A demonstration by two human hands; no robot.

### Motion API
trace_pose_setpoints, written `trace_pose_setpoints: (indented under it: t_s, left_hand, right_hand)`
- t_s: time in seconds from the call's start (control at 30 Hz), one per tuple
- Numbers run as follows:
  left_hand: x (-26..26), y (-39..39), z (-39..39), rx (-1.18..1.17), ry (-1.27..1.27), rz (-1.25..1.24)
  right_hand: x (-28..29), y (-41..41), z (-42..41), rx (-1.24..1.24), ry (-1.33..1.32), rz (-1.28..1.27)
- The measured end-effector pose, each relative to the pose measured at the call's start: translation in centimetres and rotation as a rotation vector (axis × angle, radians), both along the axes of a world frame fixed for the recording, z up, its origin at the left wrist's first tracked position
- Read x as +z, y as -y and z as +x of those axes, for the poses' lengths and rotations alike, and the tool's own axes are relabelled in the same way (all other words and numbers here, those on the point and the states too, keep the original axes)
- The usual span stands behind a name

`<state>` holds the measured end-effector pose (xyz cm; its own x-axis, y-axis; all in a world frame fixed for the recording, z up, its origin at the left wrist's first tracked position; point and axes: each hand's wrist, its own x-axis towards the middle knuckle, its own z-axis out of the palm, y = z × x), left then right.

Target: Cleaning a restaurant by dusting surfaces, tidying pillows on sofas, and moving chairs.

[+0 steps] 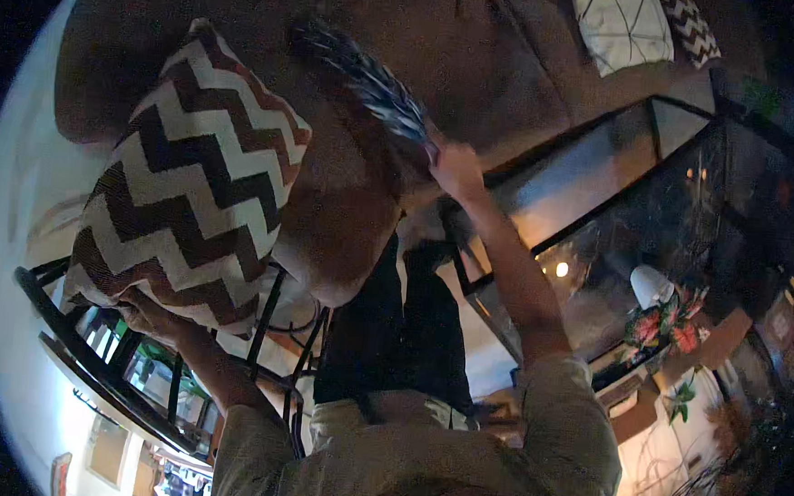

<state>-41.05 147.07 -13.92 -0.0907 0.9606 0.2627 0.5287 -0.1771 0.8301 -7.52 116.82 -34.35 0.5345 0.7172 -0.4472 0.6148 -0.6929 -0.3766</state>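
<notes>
A cushion with a brown and cream zigzag pattern point(193, 188) is raised at the left, and my left hand point(150, 318) grips its lower edge. My right hand point(457, 173) is closed around the handle of a duster with dark, blurred strands point(372, 90). The duster points up and to the left, over the brown sofa point(345, 197). Its strands are close above the seat or back; whether they touch it I cannot tell. The cushion and the duster are apart.
A glass-topped table with a dark frame point(591, 192) stands at the right, near red flowers point(685, 337) and a white cup-shaped thing point(651, 287). More cushions point(625, 30) lie on the sofa at the upper right. A dark metal-framed piece of furniture point(110, 367) is at the lower left.
</notes>
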Motion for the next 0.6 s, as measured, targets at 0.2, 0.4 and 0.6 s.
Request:
trace_pose_setpoints:
  t_s: [0.2,0.4,0.6]
  left_hand:
    - [-0.2,-0.5,-1.6,-0.018,-0.193,0.140]
    - [0.4,-1.7,-1.9,0.041,-0.400,0.272]
    - [2.0,-0.4,-0.1,-0.079,-0.090,0.196]
  right_hand:
    - [0.9,-0.7,-0.6,0.124,-0.093,-0.087]
    - [9.6,14.7,-0.1,0.181,-0.256,-0.288]
    - [12.1,5.1,0.8,-0.120,-0.028,0.032]
